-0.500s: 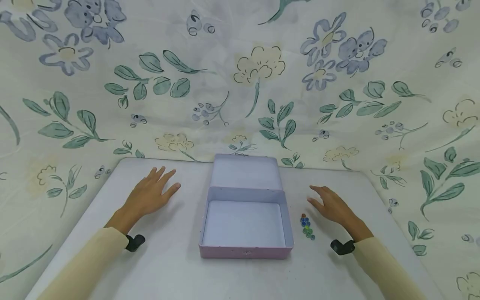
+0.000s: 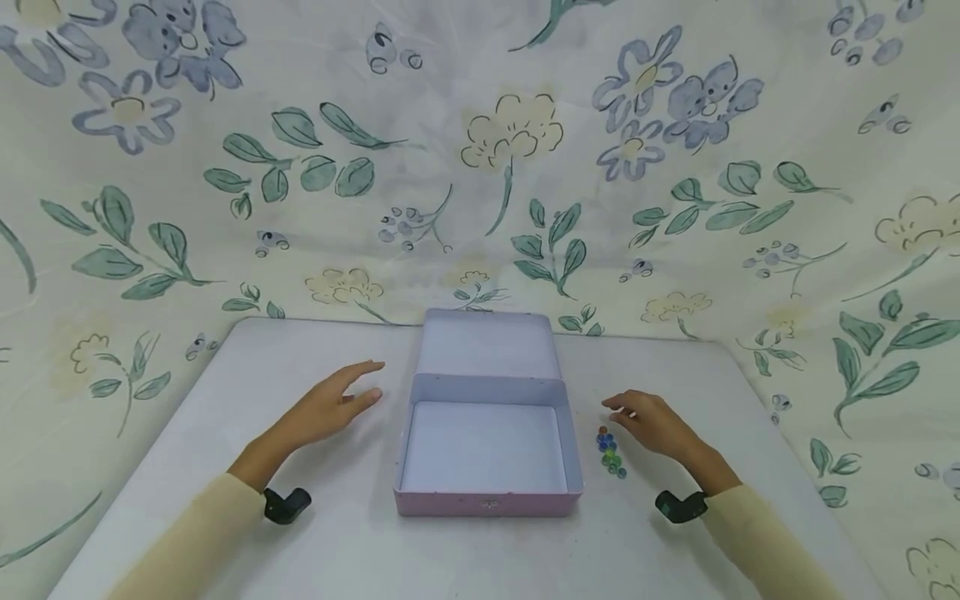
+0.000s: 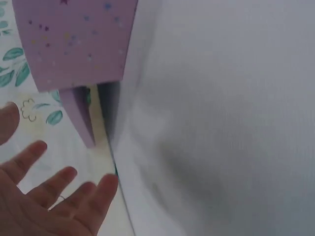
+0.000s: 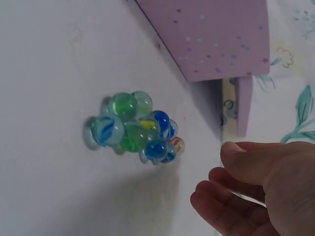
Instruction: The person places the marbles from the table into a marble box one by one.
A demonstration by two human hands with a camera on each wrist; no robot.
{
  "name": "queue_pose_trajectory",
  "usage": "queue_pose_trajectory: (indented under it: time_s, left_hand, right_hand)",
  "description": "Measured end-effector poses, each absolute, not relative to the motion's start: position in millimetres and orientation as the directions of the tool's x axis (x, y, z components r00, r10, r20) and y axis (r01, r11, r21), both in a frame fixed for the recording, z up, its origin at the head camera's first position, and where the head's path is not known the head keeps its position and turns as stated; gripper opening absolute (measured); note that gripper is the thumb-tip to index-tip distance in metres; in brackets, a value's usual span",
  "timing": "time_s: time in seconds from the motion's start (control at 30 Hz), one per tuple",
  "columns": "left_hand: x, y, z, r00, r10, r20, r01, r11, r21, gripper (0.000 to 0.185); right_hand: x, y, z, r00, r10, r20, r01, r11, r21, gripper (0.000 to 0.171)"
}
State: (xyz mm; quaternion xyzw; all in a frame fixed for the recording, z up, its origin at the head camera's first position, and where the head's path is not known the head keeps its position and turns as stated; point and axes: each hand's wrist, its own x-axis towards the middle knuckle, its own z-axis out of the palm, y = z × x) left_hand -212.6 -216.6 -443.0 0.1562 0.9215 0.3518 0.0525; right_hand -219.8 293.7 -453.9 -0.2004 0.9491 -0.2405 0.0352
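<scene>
A pink-lilac box point(image 2: 487, 504) stands in the middle of the white table with its hinged lid point(image 2: 491, 346) raised at the back; its inside is bare. Several glass marbles point(image 2: 610, 454) lie in a cluster on the table to the right of the box. In the right wrist view the marbles point(image 4: 135, 135) are green, blue, clear and orange-streaked. My right hand point(image 2: 652, 421) hovers just beyond and right of the cluster, fingers bent loosely, holding nothing. Left of the box my left hand point(image 2: 322, 412) hangs over the table, empty, its fingers spread and pointing toward the box.
The white table point(image 2: 330, 550) reaches back to a floral cloth point(image 2: 442, 167) hanging behind and around it. Dark wrist cameras point(image 2: 287, 506) sit on both wrists. The raised lid rises close to the cloth.
My left hand has moved right, nearer the box, and turned more sideways. My right hand has come slightly left and nearer the marbles, its fingers more bent. Box and marbles stay put.
</scene>
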Motion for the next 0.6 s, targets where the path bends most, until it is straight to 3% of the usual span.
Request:
queue_pose_trajectory:
  time_s: [0.4,0.6]
  left_hand:
    - [-191,-183,-459,-0.893,0.448,-0.050,0.135,0.373,0.918,0.057]
    - [-185,-179,-472,-0.886,0.459,-0.069,0.053,0.249,0.967,0.060]
  right_hand:
    - [-219,284,-456,-0.885,-0.466,-0.014,-0.401,0.777,-0.486,0.021]
    - [-218,283,-462,-0.863,-0.504,-0.009,-0.442,0.765,-0.468,0.019]
